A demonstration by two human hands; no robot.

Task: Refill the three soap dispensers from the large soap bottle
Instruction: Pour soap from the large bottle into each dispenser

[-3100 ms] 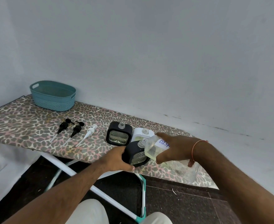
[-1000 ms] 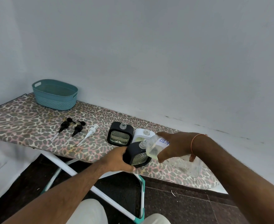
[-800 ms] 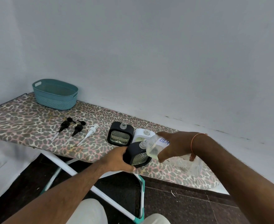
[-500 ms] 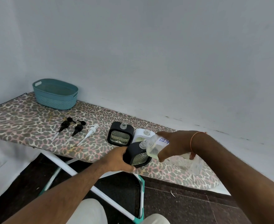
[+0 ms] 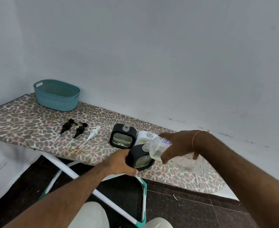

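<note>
Right hand (image 5: pixel 176 145) grips the large soap bottle (image 5: pixel 158 149), tipped with its mouth at the neck of the near black dispenser (image 5: pixel 141 157), which the left hand (image 5: pixel 119 163) clasps at the board's (image 5: pixel 28 122) front edge. Behind: second black dispenser (image 5: pixel 123 136), white dispenser (image 5: pixel 145 137). Left: three pumps (image 5: pixel 78 133), teal basket (image 5: pixel 56 95).

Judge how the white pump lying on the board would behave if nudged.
The white pump looks like light plastic, so it would probably slide or pivot easily. Its round collar might let it roll slightly, though the side spout likely stops it. Its thin tube may flex.
</note>
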